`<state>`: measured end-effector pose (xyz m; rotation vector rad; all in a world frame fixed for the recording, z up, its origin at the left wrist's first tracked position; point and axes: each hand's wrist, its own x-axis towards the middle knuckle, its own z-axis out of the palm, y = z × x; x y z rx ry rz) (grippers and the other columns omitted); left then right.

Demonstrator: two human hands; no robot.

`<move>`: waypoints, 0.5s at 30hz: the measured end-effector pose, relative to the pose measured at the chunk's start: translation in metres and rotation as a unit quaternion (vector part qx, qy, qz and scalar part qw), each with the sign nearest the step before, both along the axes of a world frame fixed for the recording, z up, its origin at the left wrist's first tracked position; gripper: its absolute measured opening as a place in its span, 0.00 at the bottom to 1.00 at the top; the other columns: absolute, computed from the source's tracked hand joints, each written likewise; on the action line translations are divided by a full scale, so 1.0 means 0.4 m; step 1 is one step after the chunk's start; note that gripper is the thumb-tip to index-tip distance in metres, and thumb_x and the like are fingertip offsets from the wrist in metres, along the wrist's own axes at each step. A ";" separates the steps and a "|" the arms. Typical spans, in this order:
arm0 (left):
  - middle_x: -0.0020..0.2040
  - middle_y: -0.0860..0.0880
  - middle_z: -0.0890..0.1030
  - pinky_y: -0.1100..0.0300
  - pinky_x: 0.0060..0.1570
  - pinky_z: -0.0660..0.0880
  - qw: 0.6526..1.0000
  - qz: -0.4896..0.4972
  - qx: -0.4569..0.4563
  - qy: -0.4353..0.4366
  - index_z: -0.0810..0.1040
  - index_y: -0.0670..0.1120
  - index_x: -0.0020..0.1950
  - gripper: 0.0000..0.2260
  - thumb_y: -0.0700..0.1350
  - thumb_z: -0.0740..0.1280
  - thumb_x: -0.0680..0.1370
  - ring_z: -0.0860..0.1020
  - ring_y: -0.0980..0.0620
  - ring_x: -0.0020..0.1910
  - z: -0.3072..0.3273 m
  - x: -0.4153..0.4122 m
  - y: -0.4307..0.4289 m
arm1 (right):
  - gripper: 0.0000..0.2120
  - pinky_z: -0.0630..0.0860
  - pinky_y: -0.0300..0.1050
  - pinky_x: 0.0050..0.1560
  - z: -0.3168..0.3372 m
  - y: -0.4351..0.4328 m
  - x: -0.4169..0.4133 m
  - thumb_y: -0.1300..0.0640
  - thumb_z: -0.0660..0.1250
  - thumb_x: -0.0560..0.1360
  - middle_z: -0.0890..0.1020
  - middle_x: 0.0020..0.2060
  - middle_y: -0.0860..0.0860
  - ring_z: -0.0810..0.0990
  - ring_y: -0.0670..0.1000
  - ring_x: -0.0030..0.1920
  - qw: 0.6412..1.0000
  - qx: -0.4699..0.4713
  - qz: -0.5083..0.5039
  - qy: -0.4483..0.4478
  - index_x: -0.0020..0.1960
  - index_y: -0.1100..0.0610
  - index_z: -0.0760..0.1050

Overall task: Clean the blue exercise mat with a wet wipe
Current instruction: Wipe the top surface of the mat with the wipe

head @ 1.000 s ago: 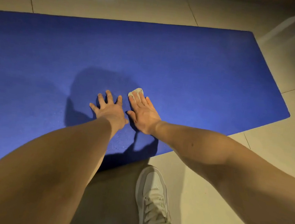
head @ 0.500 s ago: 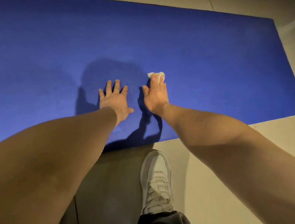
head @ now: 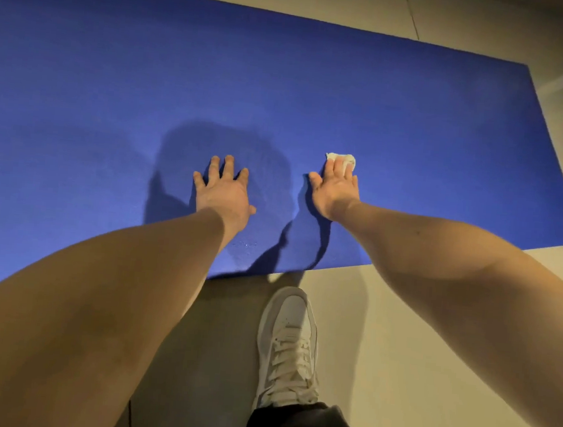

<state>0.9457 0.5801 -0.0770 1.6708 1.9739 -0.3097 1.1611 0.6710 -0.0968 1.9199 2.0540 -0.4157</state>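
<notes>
Wiping is under way: the right hand (head: 335, 190) presses the wet wipe (head: 342, 159) flat-fingered onto the blue exercise mat (head: 318, 90) at frame centre-right, the left hand (head: 222, 191) braces spread-fingered, and untouched upper areas likely come next.

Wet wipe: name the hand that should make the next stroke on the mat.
Right. The right hand presses the wet wipe flat onto the blue mat; the left hand lies bare and spread on it, holding nothing.
</notes>
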 end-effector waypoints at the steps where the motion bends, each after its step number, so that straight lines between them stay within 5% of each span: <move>1: 0.82 0.47 0.39 0.36 0.76 0.48 1.000 0.005 0.005 -0.001 0.46 0.51 0.83 0.36 0.58 0.62 0.82 0.37 0.41 0.80 -0.002 0.006 -0.004 | 0.31 0.51 0.58 0.78 -0.003 -0.025 -0.026 0.43 0.46 0.85 0.48 0.81 0.56 0.41 0.61 0.80 1.000 0.007 0.006 0.017 0.81 0.60 0.46; 8: 0.82 0.46 0.42 0.38 0.77 0.48 0.998 0.020 0.053 0.014 0.50 0.50 0.82 0.33 0.56 0.62 0.82 0.40 0.41 0.80 -0.020 0.024 -0.024 | 0.28 0.56 0.55 0.78 -0.012 -0.233 -0.107 0.49 0.59 0.82 0.55 0.77 0.49 0.51 0.57 0.80 0.969 0.053 0.114 0.215 0.79 0.54 0.53; 11: 0.82 0.45 0.42 0.39 0.77 0.48 0.998 0.025 0.059 0.010 0.51 0.50 0.82 0.32 0.54 0.62 0.83 0.40 0.41 0.80 -0.021 0.031 -0.029 | 0.25 0.61 0.56 0.74 -0.005 -0.212 -0.041 0.48 0.58 0.82 0.61 0.73 0.47 0.57 0.55 0.77 0.963 0.091 0.173 0.187 0.77 0.51 0.59; 15: 0.82 0.45 0.44 0.42 0.78 0.48 0.997 0.031 0.077 -0.005 0.54 0.50 0.82 0.29 0.53 0.61 0.83 0.41 0.42 0.80 -0.018 0.036 -0.045 | 0.29 0.54 0.56 0.77 -0.024 -0.157 0.047 0.43 0.53 0.83 0.55 0.78 0.49 0.51 0.55 0.79 0.993 0.074 0.033 0.089 0.80 0.53 0.54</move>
